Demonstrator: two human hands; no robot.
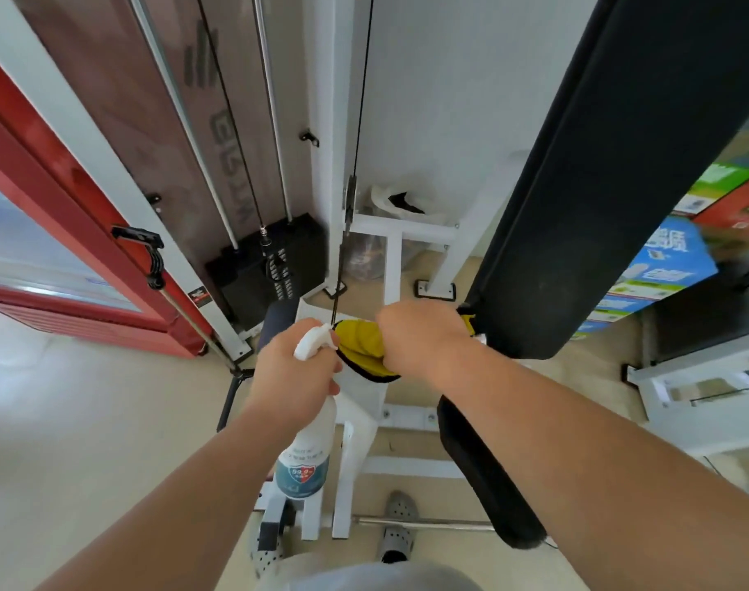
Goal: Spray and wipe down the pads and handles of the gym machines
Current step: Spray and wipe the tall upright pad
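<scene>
My left hand (294, 368) grips the neck of a white spray bottle (306, 458) with a blue label, its white trigger head poking out above my fingers. My right hand (424, 339) holds a yellow cloth (362, 345) with a black edge, bunched in front of the lower end of a long black pad (611, 164) that slopes up to the top right. Nozzle and cloth are almost touching. A second black pad (483, 475) lies under my right forearm. What the cloth is wrapped around is hidden by my hand.
A white machine frame (392, 258) and black cable (360, 121) stand ahead, with a black weight stack (270, 266) to the left. A red-framed door (66, 232) is at far left. Coloured boxes (658, 270) are stacked at right. A metal bar (424, 524) lies near my feet.
</scene>
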